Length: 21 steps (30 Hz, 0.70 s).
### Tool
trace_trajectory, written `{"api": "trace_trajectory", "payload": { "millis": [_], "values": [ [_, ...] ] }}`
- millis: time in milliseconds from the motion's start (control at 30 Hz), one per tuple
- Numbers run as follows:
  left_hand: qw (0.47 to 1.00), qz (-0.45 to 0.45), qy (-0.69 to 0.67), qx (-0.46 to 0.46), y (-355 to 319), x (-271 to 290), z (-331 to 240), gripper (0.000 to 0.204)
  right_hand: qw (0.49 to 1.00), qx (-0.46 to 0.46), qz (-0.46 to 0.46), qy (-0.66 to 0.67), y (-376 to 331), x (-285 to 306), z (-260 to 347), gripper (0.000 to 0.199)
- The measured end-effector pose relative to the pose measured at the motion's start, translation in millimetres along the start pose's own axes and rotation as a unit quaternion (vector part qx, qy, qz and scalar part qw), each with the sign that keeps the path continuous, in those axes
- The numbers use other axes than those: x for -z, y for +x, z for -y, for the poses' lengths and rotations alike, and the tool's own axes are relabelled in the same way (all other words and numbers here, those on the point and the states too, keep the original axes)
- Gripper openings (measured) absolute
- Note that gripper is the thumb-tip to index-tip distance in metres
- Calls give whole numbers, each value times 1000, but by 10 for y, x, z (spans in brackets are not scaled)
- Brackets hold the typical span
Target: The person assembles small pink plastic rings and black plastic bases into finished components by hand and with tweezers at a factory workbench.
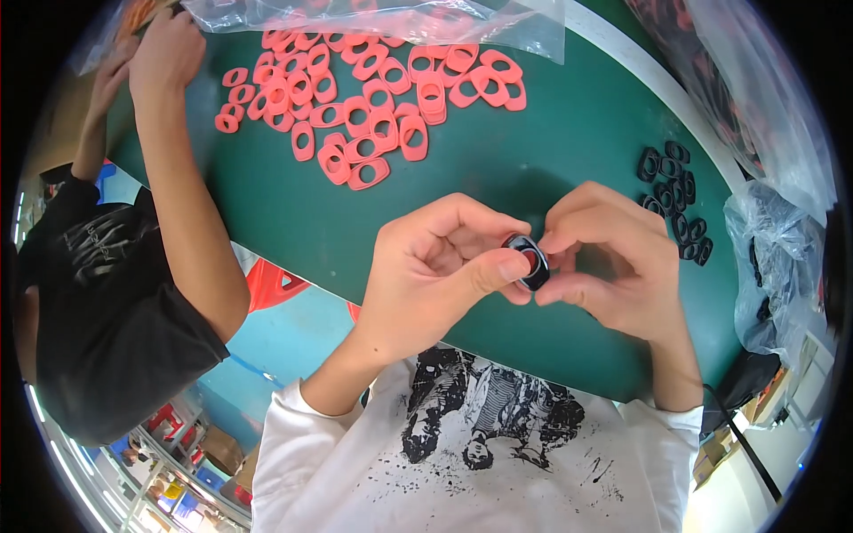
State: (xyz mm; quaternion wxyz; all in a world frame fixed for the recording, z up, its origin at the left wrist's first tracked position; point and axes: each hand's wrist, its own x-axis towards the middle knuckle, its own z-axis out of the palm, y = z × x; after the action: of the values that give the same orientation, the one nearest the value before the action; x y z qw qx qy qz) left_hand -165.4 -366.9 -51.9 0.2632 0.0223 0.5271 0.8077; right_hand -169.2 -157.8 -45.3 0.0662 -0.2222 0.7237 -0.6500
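My left hand [425, 266] holds a small glossy black oval ring-shaped piece [538, 282] between thumb and fingers, above the green table. A reddish part shows inside the black piece's opening; its shape is mostly hidden. From the other side, my right hand [622, 253] is closed in a pinch, thumb and fingertips at the right edge of the same piece. Beyond my hands lies a loose pile of pink flat pieces [357, 123], each with a round hole. A smaller group of black ring-shaped pieces [682, 200] lies to the right.
Clear plastic bags [391, 22] lie over the far edge of the green table [293, 213]. Another clear bag [777, 258] hangs at the right edge. A co-worker's arm [191, 213] reaches over the table's left end. A red stool [271, 284] stands below on the left.
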Motion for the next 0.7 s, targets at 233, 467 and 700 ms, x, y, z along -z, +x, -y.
{"api": "trace_trajectory", "payload": {
  "millis": [233,467,700],
  "values": [
    [960,-47,167,-221,3,-20,231,26,998,-18,-15,-62,11,-19,-21,24],
    [896,-83,274,-339,-42,-123,286,32,962,61,-40,-262,-23,-141,68,29],
    [882,-109,244,-388,-43,-199,392,30,972,80,-69,-212,16,-180,124,17]
  ]
}}
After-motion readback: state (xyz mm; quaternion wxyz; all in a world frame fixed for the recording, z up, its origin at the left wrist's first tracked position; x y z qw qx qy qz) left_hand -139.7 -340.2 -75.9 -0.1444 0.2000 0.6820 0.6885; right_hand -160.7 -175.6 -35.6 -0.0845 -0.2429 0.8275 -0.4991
